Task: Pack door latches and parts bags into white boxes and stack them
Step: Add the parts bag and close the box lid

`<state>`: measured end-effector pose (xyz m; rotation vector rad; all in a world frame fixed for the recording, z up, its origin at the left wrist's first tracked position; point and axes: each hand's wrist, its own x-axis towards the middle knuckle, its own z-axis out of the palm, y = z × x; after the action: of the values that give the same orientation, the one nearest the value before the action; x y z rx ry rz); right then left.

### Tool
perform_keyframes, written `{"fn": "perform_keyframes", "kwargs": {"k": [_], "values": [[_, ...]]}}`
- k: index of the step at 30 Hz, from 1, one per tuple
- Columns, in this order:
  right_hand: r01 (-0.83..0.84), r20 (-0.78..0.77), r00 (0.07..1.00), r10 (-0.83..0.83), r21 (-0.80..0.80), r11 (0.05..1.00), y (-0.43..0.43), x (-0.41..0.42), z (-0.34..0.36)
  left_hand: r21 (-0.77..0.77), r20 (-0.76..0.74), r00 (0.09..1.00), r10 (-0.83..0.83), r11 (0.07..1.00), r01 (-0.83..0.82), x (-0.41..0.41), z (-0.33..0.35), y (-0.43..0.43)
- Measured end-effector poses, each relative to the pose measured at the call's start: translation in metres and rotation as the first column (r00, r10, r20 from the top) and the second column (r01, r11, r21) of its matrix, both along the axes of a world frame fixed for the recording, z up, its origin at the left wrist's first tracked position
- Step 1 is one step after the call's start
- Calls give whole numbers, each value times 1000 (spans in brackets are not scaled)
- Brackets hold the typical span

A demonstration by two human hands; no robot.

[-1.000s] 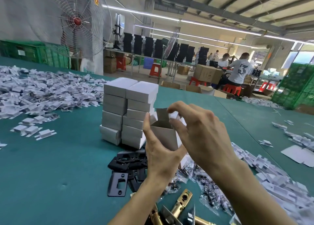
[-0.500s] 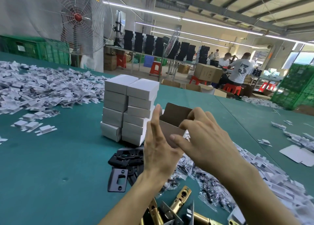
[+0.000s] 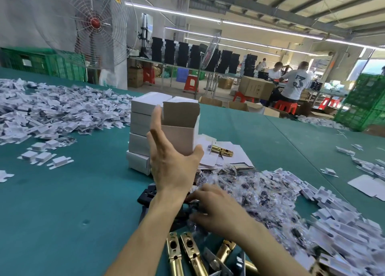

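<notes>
Left hand (image 3: 173, 165): I grip the open white cardboard box (image 3: 179, 138) upright between thumb and raised fingers, flap standing, just on the near side of the stack of closed white boxes (image 3: 139, 127) on the teal table (image 3: 62, 202). Right hand (image 3: 216, 211): blurred, palm down over flat black metal plates (image 3: 149, 194) and clear plastic parts bags (image 3: 256, 190); I cannot tell whether it pinches anything. Brass door latches (image 3: 187, 252) lie nearest me.

Green table (image 3: 62, 213) strewn with flat cartons (image 3: 52, 113), stacked boxes (image 3: 141, 134), parts bags (image 3: 260, 192), brass latches (image 3: 187, 252).
</notes>
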<state>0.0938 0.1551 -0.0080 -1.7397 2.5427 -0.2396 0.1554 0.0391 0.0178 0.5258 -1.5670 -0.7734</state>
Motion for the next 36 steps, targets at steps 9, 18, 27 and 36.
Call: {"fn": "perform_keyframes", "kwargs": {"k": [9,18,27,36], "values": [[29,-154,988,-24,28,999,-26,18,-10,-110,92,996,-15,994,25,1,2,8],[111,-88,990,-111,-3,994,-33,38,-17,-254,125,991,43,967,-10,2,1,11],[61,-67,997,-48,203,977,-30,56,0,-291,95,993,63,956,-33,0,-4,12],[119,89,990,-110,-99,988,-2,36,-4,-192,185,982,30,981,6,4,-1,6]]}}
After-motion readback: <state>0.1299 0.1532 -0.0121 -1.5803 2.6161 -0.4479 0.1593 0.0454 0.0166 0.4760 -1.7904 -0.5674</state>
